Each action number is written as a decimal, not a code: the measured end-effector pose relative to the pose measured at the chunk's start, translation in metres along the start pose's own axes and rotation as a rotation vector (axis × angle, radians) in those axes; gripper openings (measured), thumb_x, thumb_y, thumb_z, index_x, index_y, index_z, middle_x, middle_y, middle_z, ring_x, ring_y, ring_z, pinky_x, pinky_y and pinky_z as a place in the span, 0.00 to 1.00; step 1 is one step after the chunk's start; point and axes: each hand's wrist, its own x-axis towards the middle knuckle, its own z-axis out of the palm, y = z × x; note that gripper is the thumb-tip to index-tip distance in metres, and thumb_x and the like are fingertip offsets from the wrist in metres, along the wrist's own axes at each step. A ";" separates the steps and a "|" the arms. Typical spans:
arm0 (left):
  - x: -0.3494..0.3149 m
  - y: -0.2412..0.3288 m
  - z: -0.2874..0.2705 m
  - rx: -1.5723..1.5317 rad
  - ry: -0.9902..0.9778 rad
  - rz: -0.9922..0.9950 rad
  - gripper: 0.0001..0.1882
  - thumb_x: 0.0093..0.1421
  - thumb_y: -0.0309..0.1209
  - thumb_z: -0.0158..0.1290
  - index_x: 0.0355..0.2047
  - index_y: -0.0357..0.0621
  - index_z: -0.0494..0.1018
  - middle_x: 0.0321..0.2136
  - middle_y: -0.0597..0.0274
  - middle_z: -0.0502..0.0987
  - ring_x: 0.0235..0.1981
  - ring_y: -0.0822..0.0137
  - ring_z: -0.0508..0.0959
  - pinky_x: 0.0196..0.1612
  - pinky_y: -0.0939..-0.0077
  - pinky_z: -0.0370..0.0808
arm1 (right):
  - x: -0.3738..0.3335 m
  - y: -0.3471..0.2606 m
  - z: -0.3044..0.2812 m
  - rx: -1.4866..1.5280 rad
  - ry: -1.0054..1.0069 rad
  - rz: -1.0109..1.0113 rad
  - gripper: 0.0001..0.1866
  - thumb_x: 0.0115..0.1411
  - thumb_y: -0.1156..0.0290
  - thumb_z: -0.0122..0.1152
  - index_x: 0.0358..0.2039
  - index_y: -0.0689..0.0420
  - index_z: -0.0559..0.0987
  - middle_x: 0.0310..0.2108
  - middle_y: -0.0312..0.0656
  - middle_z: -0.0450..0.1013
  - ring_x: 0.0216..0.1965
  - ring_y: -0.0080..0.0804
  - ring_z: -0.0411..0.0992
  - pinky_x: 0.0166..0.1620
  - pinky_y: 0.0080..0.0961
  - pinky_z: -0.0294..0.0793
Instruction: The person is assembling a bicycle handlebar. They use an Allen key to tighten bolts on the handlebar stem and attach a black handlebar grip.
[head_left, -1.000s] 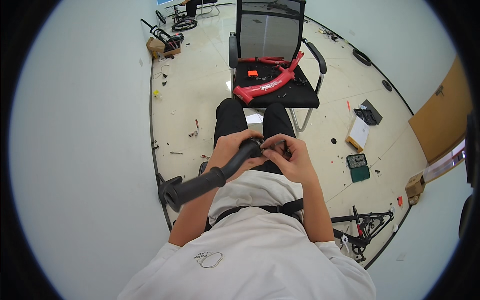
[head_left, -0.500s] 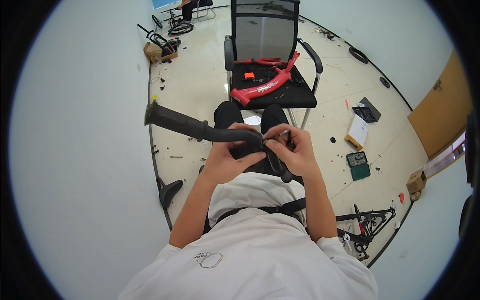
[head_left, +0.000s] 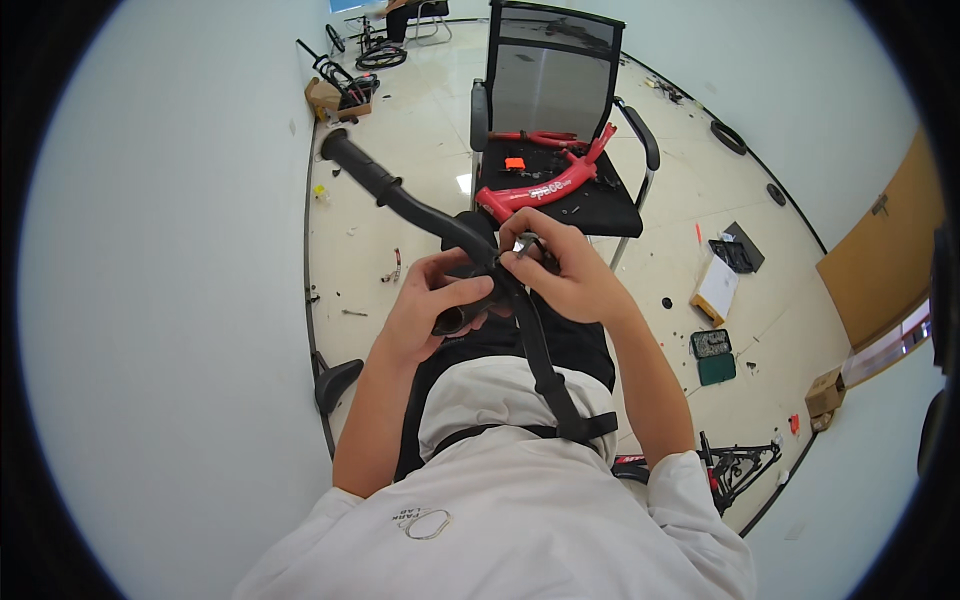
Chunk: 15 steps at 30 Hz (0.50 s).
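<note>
A black bicycle handlebar (head_left: 423,213) with a ribbed grip (head_left: 360,168) at its far left end slants across my lap. Its other end comes down against my shirt. My left hand (head_left: 430,305) is closed around a short dark stem tube (head_left: 458,318) below the bar's middle, the tube's open end facing me. Thumb and fingers of my right hand (head_left: 560,265) pinch at the clamp beside the bar. A small silvery metal part (head_left: 525,243) shows between those fingers; its exact kind is hidden.
Facing me is a black mesh chair (head_left: 555,80) with a red bicycle frame (head_left: 545,190) and an orange piece (head_left: 514,163) on its seat. A saddle (head_left: 337,384) lies by the left wall. On the right floor are a green case (head_left: 715,368) and a black frame (head_left: 745,470).
The handlebar has turned: its left grip swung up and away, its other end toward my shirt. The stem's open end now shows in my left hand. My right hand stays at the clamp.
</note>
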 end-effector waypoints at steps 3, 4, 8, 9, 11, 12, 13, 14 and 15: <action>-0.003 0.000 0.005 -0.059 0.011 -0.095 0.18 0.58 0.34 0.56 0.44 0.32 0.73 0.29 0.45 0.81 0.22 0.68 0.78 0.14 0.84 0.64 | -0.003 -0.002 0.010 -0.048 0.035 0.033 0.08 0.61 0.74 0.58 0.39 0.59 0.70 0.21 0.29 0.64 0.20 0.11 0.56 0.25 0.15 0.54; -0.003 -0.001 0.002 -0.083 -0.013 -0.126 0.20 0.59 0.37 0.52 0.45 0.32 0.71 0.29 0.43 0.80 0.21 0.66 0.78 0.14 0.83 0.64 | -0.004 0.000 0.012 -0.076 0.053 0.034 0.08 0.62 0.74 0.58 0.39 0.59 0.70 0.21 0.29 0.64 0.20 0.11 0.56 0.25 0.15 0.54; 0.002 -0.006 -0.011 -0.136 -0.020 -0.211 0.30 0.62 0.47 0.42 0.52 0.31 0.66 0.32 0.38 0.78 0.23 0.62 0.77 0.17 0.80 0.67 | -0.007 0.025 0.016 -0.007 0.143 0.058 0.08 0.67 0.68 0.56 0.40 0.59 0.71 0.25 0.29 0.65 0.24 0.10 0.60 0.27 0.14 0.58; 0.003 -0.007 -0.012 -0.137 0.001 -0.223 0.32 0.62 0.49 0.40 0.54 0.30 0.65 0.33 0.37 0.77 0.24 0.62 0.77 0.18 0.79 0.67 | -0.008 0.030 0.018 0.041 0.199 0.064 0.08 0.67 0.68 0.56 0.39 0.58 0.71 0.24 0.29 0.65 0.23 0.11 0.60 0.26 0.14 0.58; 0.003 -0.016 -0.007 -0.332 -0.057 -0.124 0.35 0.62 0.50 0.40 0.58 0.30 0.62 0.37 0.39 0.77 0.27 0.62 0.77 0.23 0.77 0.69 | -0.008 0.037 0.023 0.137 0.304 0.068 0.09 0.67 0.66 0.57 0.39 0.58 0.71 0.22 0.30 0.66 0.23 0.12 0.60 0.26 0.15 0.59; 0.003 -0.021 -0.002 -0.430 -0.089 -0.077 0.37 0.61 0.50 0.40 0.60 0.30 0.60 0.39 0.39 0.77 0.29 0.62 0.76 0.26 0.76 0.69 | -0.008 0.040 0.021 0.183 0.349 0.052 0.08 0.67 0.66 0.57 0.39 0.57 0.72 0.22 0.29 0.66 0.22 0.12 0.60 0.25 0.15 0.58; 0.003 -0.024 0.003 -0.439 -0.123 -0.010 0.35 0.62 0.47 0.43 0.61 0.31 0.61 0.40 0.43 0.77 0.30 0.63 0.76 0.28 0.75 0.70 | -0.007 0.041 0.020 0.234 0.396 0.039 0.08 0.67 0.66 0.56 0.39 0.57 0.72 0.22 0.29 0.66 0.21 0.11 0.60 0.24 0.14 0.58; 0.002 -0.027 0.009 -0.449 -0.159 0.055 0.33 0.62 0.44 0.46 0.61 0.32 0.61 0.42 0.48 0.77 0.32 0.64 0.76 0.30 0.75 0.71 | -0.008 0.039 0.019 0.284 0.444 0.026 0.08 0.68 0.65 0.56 0.39 0.56 0.72 0.22 0.29 0.67 0.21 0.11 0.60 0.23 0.13 0.58; 0.002 -0.029 0.014 -0.459 -0.195 0.120 0.32 0.63 0.42 0.48 0.62 0.33 0.62 0.43 0.52 0.77 0.33 0.65 0.76 0.33 0.74 0.71 | -0.012 0.033 0.015 0.395 0.469 0.138 0.08 0.69 0.64 0.55 0.39 0.55 0.72 0.20 0.28 0.66 0.16 0.10 0.59 0.18 0.12 0.54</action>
